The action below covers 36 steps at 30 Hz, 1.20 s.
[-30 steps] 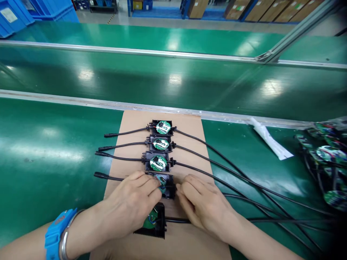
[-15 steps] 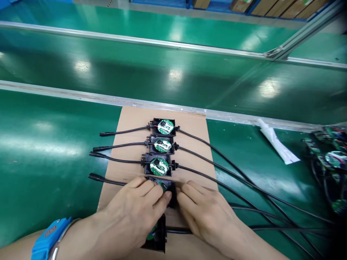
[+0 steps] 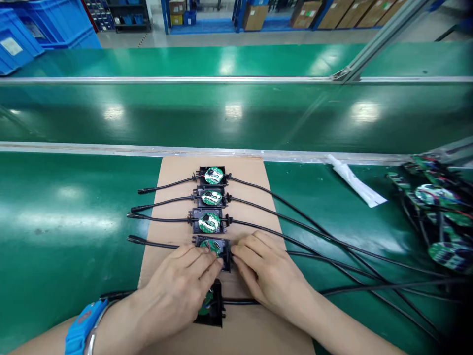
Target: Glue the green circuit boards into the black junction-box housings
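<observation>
Four black plastic housings, each with a round green circuit board and black cables, show in a column, with a further one nearest me. My left hand [image 3: 181, 281] has its fingers pressed together on the circuit board [image 3: 211, 245] inside the fourth housing [image 3: 226, 264]. At that housing's right side, my right hand [image 3: 266, 268] is closed around a black cable [image 3: 306, 255]; its fingertips are partly hidden. Beyond sits the third housing [image 3: 189, 224], its board [image 3: 209, 223] bearing white paste. My left forearm partly covers the nearest housing [image 3: 216, 315].
The housings lie on a cardboard sheet [image 3: 177, 170] over a green bench [image 3: 66, 197]. Black cables cross on the right. A white tube [image 3: 356, 181] and a heap of wired circuit boards [image 3: 439, 212] lie there too. A metal rail [image 3: 111, 146] runs behind.
The head view has tilted up, bringing more of the shelving and blue crates into sight. Both hands stay at the fourth housing, and more of its board now shows.
</observation>
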{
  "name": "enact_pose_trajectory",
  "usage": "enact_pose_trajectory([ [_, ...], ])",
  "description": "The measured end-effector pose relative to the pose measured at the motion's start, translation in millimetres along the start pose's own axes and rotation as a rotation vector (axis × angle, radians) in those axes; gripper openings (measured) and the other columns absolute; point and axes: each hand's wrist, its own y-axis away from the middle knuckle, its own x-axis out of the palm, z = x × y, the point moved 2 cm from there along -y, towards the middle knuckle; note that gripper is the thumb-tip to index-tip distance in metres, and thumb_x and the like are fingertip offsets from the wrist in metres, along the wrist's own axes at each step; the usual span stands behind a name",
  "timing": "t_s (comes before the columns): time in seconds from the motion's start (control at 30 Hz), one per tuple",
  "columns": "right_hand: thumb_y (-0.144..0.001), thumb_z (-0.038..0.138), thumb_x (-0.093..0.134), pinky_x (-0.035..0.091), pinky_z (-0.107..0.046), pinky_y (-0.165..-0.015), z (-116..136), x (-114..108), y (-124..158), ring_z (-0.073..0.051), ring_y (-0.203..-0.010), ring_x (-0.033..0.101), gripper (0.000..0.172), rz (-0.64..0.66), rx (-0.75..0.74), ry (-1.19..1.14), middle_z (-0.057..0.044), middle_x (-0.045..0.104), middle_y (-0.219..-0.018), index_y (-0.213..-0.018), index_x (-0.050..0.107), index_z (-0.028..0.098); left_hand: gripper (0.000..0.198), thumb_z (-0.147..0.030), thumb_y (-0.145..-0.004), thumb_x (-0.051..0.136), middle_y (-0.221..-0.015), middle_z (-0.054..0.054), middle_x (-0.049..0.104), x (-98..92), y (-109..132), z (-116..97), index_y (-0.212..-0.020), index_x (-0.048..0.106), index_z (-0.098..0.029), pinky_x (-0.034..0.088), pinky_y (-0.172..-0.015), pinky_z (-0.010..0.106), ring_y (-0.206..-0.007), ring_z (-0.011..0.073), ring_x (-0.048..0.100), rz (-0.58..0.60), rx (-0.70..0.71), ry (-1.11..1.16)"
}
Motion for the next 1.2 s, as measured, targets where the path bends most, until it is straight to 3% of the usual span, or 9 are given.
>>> enact_pose_trajectory([
  [0.13, -0.091, 0.009, 0.039, 0.04, -0.033, -0.066, 4.1, -7.1, 0.2, -0.019, -0.075, 0.047, 0.027, 0.088, 0.0, -0.044, -0.006, 0.057, -0.077, -0.087, 0.065, 0.015, 0.048, -0.004, -0.08, 0.044, -0.113, 0.008, 0.063, -11.9, 2.0, -2.6, -0.126, 0.052, -0.012, 0.045, -0.094, 0.039, -0.1, 0.0227, 0.057, 0.005, -0.012, 0.156],
  [0.23, -0.091, 0.012, 0.042, 0.042, -0.033, -0.068, -0.8, -19.6, -7.8, -0.019, -0.077, 0.049, 0.024, 0.181, -0.011, -0.055, -0.005, 0.058, -0.08, -0.091, 0.064, 0.019, 0.044, -0.003, -0.083, 0.043, -0.112, 0.006, 0.063, -23.0, 2.1, 11.0, -0.124, 0.052, -0.016, 0.045, -0.093, 0.035, -0.102, 0.0195, 0.056, -0.113, -0.013, 0.283],
  [0.33, -0.09, 0.015, 0.046, 0.045, -0.038, -0.079, -17.5, -23.3, -24.2, -0.023, -0.091, 0.053, 0.02, 0.05, -0.007, 0.036, -0.008, 0.062, -0.096, -0.104, 0.06, 0.018, 0.031, -0.005, -0.086, 0.043, -0.109, 0.009, 0.062, -27.5, -4.6, 44.5, -0.114, 0.055, -0.015, 0.047, -0.086, 0.04, -0.099, 0.0226, 0.055, -0.266, -0.198, 0.181],
  [0.47, -0.09, 0.014, 0.046, 0.049, -0.039, -0.078, -31.8, -14.1, -35.9, -0.023, -0.091, 0.057, 0.017, -0.042, -0.011, 0.065, -0.01, 0.063, -0.098, -0.105, 0.053, 0.016, 0.007, -0.015, -0.088, 0.05, -0.095, 0.01, 0.061, -23.3, -15.0, 78.6, -0.091, 0.056, -0.015, 0.048, -0.077, 0.044, -0.089, 0.0263, 0.057, -0.143, -0.363, 0.096],
  [0.6, -0.093, 0.013, 0.039, 0.052, -0.03, -0.07, -13.0, -27.1, -29.2, -0.017, -0.083, 0.06, 0.02, -0.02, 0.014, -0.037, -0.008, 0.061, -0.096, -0.111, 0.047, 0.017, 0.014, -0.021, -0.096, 0.039, -0.087, 0.004, 0.064, -29.5, -9.1, 76.7, -0.097, 0.053, -0.019, 0.049, -0.064, 0.031, -0.074, 0.0186, 0.061, -0.118, -0.371, 0.23],
  [0.73, -0.09, 0.01, 0.036, 0.05, -0.027, -0.058, 11.0, -43.6, -30.7, -0.016, -0.068, 0.06, 0.024, 0.105, -0.011, 0.048, -0.007, 0.062, -0.085, -0.106, 0.053, 0.018, 0.022, -0.028, -0.098, 0.036, -0.083, 0.003, 0.065, -35.4, -7.5, 69.9, -0.094, 0.055, -0.019, 0.048, -0.058, 0.03, -0.069, 0.0182, 0.063, -0.074, -0.385, 0.21],
  [0.87, -0.084, 0.006, 0.036, 0.045, -0.026, -0.052, 12.4, -38.4, -42.8, -0.015, -0.055, 0.056, 0.024, 0.188, 0.023, 0.147, -0.005, 0.06, -0.072, -0.086, 0.058, 0.017, 0.021, -0.025, -0.096, 0.037, -0.075, 0.002, 0.064, -31.2, -19.1, 71.8, -0.089, 0.056, -0.018, 0.048, -0.056, 0.028, -0.065, 0.0179, 0.063, -0.031, -0.344, 0.106],
  [1.03, -0.082, 0.008, 0.038, 0.04, -0.029, -0.052, 8.0, -27.8, -57.2, -0.016, -0.055, 0.056, 0.021, 0.282, 0.082, 0.176, -0.006, 0.059, -0.071, -0.08, 0.056, 0.016, 0.017, -0.024, -0.094, 0.043, -0.073, 0.002, 0.065, -29.1, -29.8, 74.9, -0.087, 0.056, -0.017, 0.047, -0.054, 0.026, -0.061, 0.0171, 0.062, -0.035, -0.304, -0.013],
  [1.2, -0.085, 0.017, 0.041, 0.037, -0.03, -0.054, 9.5, -23.9, -63.6, -0.017, -0.059, 0.058, 0.03, 0.333, 0.097, 0.169, -0.004, 0.062, -0.075, -0.109, 0.059, 0.016, 0.017, -0.021, -0.093, 0.044, -0.084, 0.004, 0.07, -34.2, -34.8, 78.4, -0.1, 0.059, -0.017, 0.05, -0.057, 0.029, -0.068, 0.0197, 0.066, -0.005, -0.333, 0.035],
])
